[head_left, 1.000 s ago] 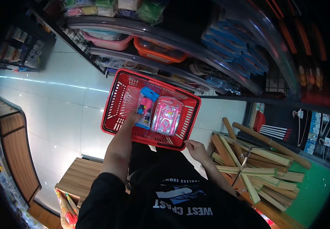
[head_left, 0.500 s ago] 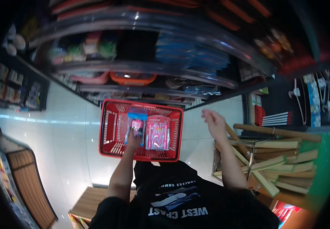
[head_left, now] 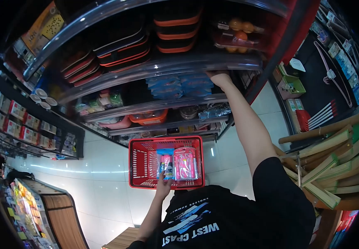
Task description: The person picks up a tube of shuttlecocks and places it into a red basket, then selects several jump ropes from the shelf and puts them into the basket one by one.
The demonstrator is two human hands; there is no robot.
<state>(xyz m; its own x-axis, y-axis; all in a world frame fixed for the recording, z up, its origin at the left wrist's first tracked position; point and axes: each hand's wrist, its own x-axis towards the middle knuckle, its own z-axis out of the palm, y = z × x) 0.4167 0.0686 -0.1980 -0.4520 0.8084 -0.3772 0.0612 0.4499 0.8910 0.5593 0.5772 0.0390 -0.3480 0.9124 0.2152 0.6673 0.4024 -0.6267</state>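
A red shopping basket (head_left: 137,182) is in front of my body. Inside it lie a blue-topped clear pack (head_left: 165,152), its pink and dark contents showing, and a clear blister pack of pink tools (head_left: 185,164) with scissor-like handles. My left hand (head_left: 163,186) is at the basket's near rim, over the lower end of the blue-topped pack; its visible fingers look apart. Raised to the shelf on the right, my right hand (head_left: 219,79) is beside the stacked blue packets (head_left: 179,86). The shelf edge and shadow hide its fingers, so what they touch does not show.
Black cases with orange trim (head_left: 175,31) fill the upper shelf, beside a pack of orange balls (head_left: 240,36). An orange basin (head_left: 148,117) is lower down. Rolled mats (head_left: 324,166) stick out at right. A wood-sided display stand (head_left: 63,211) is at left.
My right hand has risen from beside the basket to the shelf. My left hand has drawn back from the pack to the near rim. The view now takes in more of the upper shelves.
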